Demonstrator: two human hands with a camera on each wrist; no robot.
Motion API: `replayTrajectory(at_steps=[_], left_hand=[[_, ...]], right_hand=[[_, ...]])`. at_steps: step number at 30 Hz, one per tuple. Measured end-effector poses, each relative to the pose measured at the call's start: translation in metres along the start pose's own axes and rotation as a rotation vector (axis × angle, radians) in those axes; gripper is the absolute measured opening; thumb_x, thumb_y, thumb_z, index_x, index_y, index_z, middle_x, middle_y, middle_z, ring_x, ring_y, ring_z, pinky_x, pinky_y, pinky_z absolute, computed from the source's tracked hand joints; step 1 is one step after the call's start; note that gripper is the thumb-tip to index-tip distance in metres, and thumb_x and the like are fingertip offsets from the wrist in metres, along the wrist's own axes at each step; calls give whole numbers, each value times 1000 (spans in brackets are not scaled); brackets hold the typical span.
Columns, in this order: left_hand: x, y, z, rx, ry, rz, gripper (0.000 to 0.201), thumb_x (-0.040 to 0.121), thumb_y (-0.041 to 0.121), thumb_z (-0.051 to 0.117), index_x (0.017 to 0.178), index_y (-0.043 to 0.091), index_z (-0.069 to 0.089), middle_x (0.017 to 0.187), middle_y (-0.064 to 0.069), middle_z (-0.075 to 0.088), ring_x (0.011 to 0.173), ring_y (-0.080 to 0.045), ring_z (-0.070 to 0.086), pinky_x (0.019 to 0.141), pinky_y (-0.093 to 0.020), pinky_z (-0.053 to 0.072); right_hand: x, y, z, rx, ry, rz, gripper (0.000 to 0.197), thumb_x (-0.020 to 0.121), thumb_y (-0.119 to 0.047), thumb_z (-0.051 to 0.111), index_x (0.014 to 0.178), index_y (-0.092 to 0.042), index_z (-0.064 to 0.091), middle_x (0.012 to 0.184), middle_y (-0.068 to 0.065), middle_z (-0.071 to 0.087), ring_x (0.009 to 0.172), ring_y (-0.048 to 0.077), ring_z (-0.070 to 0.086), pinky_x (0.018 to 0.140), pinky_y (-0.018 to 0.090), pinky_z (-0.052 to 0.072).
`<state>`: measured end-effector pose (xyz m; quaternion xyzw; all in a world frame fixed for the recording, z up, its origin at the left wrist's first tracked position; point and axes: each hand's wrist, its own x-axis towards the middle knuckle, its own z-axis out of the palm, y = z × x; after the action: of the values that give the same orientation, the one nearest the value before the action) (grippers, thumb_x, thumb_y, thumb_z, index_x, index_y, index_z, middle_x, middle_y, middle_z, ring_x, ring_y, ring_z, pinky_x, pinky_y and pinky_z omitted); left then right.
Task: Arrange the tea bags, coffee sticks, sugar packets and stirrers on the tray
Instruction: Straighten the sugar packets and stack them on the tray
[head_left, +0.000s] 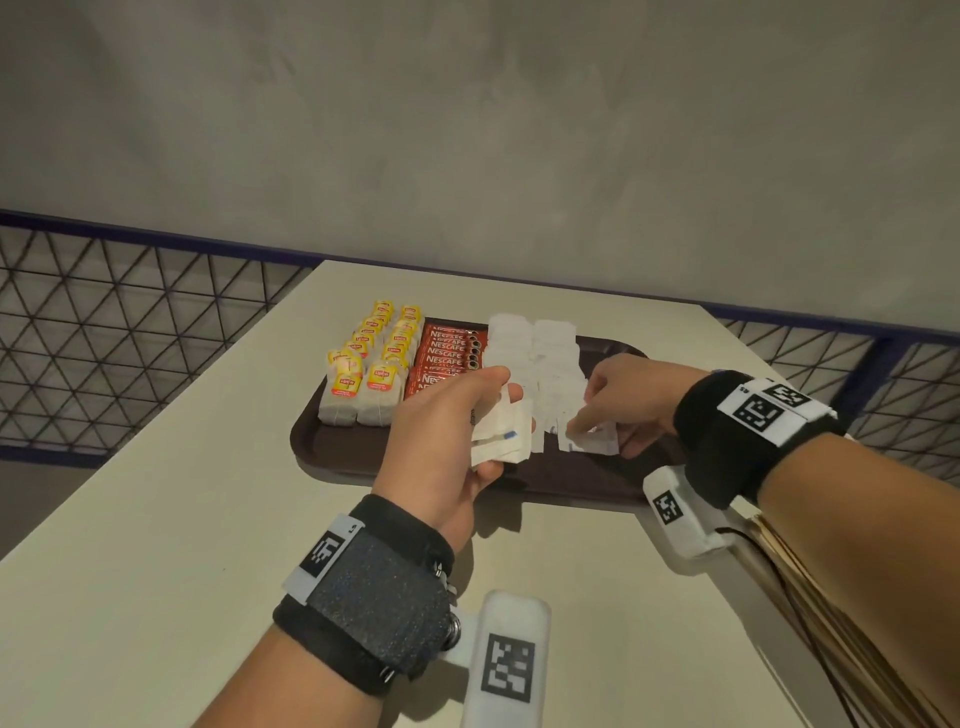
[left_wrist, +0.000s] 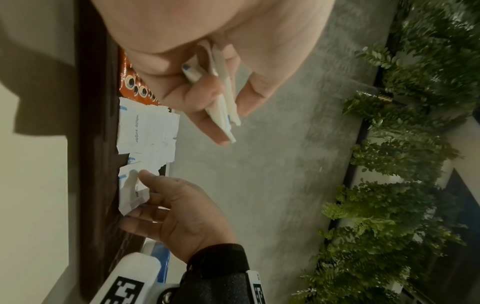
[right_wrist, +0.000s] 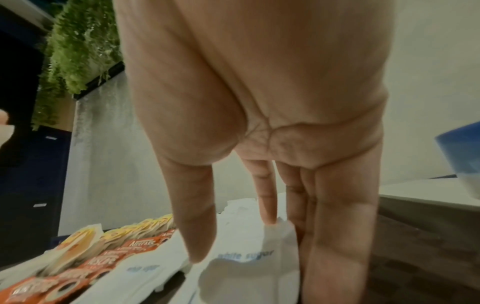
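A dark brown tray (head_left: 332, 452) lies on a cream table. Two rows of yellow-tagged tea bags (head_left: 363, 374) fill its left side. Red coffee sticks (head_left: 447, 348) lie beside them, then two rows of white sugar packets (head_left: 540, 358). My left hand (head_left: 498, 382) hovers over the tray's front and grips a small bundle of sugar packets (head_left: 501, 436) (left_wrist: 223, 111). My right hand (head_left: 597, 410) is down at the near end of the right sugar row. Its thumb and fingers pinch one sugar packet (head_left: 597, 444) (right_wrist: 249, 267) that lies on the tray. Thin wooden stirrers (head_left: 841, 639) lie under my right forearm.
The table (head_left: 156, 519) has bare surface to the left and in front of the tray. A wire mesh fence (head_left: 104, 338) runs behind its left and right edges, below a grey wall. A blue and white container (right_wrist: 462, 154) stands off the tray's right end.
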<state>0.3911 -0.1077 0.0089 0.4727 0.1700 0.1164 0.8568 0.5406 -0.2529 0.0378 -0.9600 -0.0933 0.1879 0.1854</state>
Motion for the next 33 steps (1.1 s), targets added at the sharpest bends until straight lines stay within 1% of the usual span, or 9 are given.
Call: replayTrajectory(at_steps=[3, 7, 10, 14, 20, 24, 27, 31, 33], left_hand=[[0, 0, 1, 8, 6, 0, 16, 93, 14, 63, 103, 14, 76, 101, -8, 78, 73, -22, 64, 41, -22, 31], [-1, 0, 1, 11, 5, 2, 16, 94, 14, 62, 102, 16, 76, 103, -8, 78, 81, -25, 65, 42, -22, 32], [-1, -1, 0, 13, 2, 9, 18, 95, 13, 61, 104, 16, 76, 99, -5, 79, 78, -24, 64, 40, -22, 32], [0, -1, 0, 17, 8, 13, 18, 94, 13, 62, 105, 15, 76, 99, -6, 79, 76, -22, 65, 39, -22, 33], [1, -2, 1, 15, 17, 4, 16, 94, 14, 63, 104, 14, 75, 104, -10, 78, 79, -24, 66, 39, -22, 33], [1, -2, 1, -10, 23, -7, 16, 95, 13, 61, 104, 16, 74, 107, -12, 76, 73, -20, 65, 39, -22, 36], [3, -2, 1, -44, 32, -18, 20, 96, 12, 57, 106, 19, 72, 109, -11, 76, 79, -22, 66, 40, -22, 39], [6, -3, -1, -90, 41, -25, 36, 92, 5, 50, 122, 18, 65, 114, -13, 73, 87, -28, 68, 42, -24, 45], [8, -4, -1, -114, 39, -16, 45, 91, -1, 45, 129, 18, 60, 110, -12, 73, 89, -30, 68, 44, -25, 48]], right_hand=[[-5, -1, 1, -121, -19, -19, 45, 82, -30, 84, 115, -13, 58, 106, 9, 67, 83, 24, 70, 78, 39, 65], [-6, -4, 6, -178, -23, -38, 50, 85, -23, 82, 120, -21, 47, 102, 5, 61, 78, 22, 67, 76, 36, 64], [-3, -7, 7, -200, -3, -27, 66, 83, -23, 84, 134, -16, 42, 111, 9, 61, 81, 29, 72, 76, 42, 65], [-1, -9, 5, -249, 24, -34, 68, 85, -19, 82, 139, -9, 41, 119, 15, 62, 92, 37, 73, 81, 48, 63], [1, -9, 3, -321, 43, -68, 63, 88, -20, 79, 139, -7, 45, 107, 8, 59, 91, 33, 72, 83, 44, 63], [4, -9, 6, -336, 50, -73, 65, 84, -23, 82, 135, -8, 46, 113, 11, 65, 86, 30, 72, 80, 43, 64], [6, -12, 9, -356, 60, -93, 75, 82, -23, 84, 139, -8, 39, 115, 12, 65, 87, 30, 72, 80, 44, 64], [9, -15, 9, -382, 75, -111, 82, 81, -25, 85, 143, -6, 35, 117, 12, 64, 90, 30, 72, 82, 44, 63], [12, -13, 9, -370, 80, -102, 82, 81, -26, 85, 144, -7, 34, 116, 11, 63, 87, 28, 72, 82, 42, 63]])
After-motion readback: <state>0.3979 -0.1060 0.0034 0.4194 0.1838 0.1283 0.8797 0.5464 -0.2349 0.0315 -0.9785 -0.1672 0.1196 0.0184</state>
